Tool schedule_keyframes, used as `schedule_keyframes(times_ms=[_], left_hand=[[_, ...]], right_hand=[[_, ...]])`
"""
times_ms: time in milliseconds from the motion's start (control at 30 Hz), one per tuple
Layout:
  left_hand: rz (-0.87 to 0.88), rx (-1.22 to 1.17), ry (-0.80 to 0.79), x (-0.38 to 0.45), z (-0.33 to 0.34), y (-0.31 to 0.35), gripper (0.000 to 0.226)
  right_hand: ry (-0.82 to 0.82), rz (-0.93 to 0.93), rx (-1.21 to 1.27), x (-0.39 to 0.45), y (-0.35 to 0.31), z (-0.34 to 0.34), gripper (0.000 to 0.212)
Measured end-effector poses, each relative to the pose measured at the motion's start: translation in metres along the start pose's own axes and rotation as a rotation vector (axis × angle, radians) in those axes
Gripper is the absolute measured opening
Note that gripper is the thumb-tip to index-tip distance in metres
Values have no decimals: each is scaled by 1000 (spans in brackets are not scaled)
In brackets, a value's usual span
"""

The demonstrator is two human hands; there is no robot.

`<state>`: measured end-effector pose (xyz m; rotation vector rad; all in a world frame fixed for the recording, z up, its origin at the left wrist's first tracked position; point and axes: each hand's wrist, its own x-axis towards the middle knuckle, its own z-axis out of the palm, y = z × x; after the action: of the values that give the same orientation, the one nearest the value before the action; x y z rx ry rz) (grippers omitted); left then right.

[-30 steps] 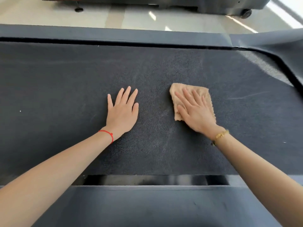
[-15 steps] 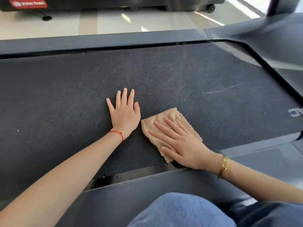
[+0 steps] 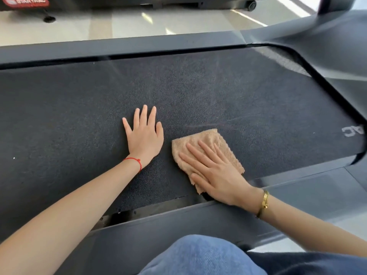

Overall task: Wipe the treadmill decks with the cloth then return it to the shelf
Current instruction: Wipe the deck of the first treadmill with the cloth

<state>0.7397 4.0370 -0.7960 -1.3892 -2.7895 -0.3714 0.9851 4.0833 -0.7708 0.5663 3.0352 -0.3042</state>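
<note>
A folded tan cloth (image 3: 222, 144) lies on the dark textured treadmill deck (image 3: 79, 120), close to the deck's near edge. My right hand (image 3: 214, 175) presses flat on the cloth with straight fingers, covering its near half. My left hand (image 3: 145, 135) rests flat on the bare deck just left of the cloth, fingers spread, holding nothing. The two hands are a short gap apart.
Grey side rails run along the far edge (image 3: 139, 46) and near edge (image 3: 178, 221) of the deck. The motor cover (image 3: 327, 36) curves up at the right. Another treadmill's base (image 3: 25, 2) stands across the pale floor. My knee in blue jeans (image 3: 198, 257) is at the bottom.
My right hand has dragged the cloth from the middle of the deck toward the near edge. My left hand has stayed flat in place. The view has shifted right.
</note>
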Motion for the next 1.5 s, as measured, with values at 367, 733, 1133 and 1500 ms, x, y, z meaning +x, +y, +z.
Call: schedule_keyframes(times_ms=[367,733,1133,1500], left_hand=[[-8,-18,9,2,3,-1,56],[28,3,19,15,-1,-2,56],[19,68,11,25,6,0,62],[6,60,-14,24,0,2,61]], right_hand=[[65,142,59,38,75,-19,58],[40,392,54,167,164,-37,59],[10,387,53,315,172,-55,57],[42,-10,52,270,93,-31,52]])
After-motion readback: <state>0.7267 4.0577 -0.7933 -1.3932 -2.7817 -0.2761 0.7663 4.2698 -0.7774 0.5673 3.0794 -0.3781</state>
